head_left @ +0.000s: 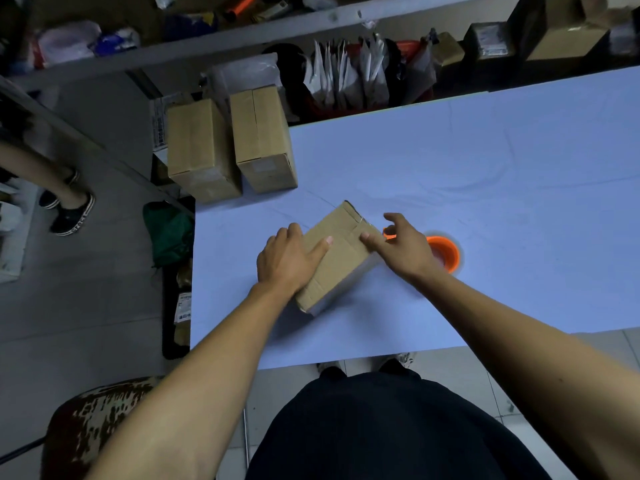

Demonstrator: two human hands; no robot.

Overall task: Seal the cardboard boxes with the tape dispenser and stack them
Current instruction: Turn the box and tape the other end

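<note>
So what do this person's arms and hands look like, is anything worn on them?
Both forearms are bare right up to the frame edge, with no sleeves showing. The left hand and right hand wear no gloves, and no rings, watch or bracelet show. Fingernails look short and plain.

We are wearing a dark, near-black garment (pixel 381 427) over our body. Our forearms are showing bare, with no sleeves. We are also wearing shoes (pixel 394 363), mostly hidden.

Brown box (pixel 337 258), orange tape dispenser (pixel 445 252), pale-blue table (pixel 485 174).
</note>
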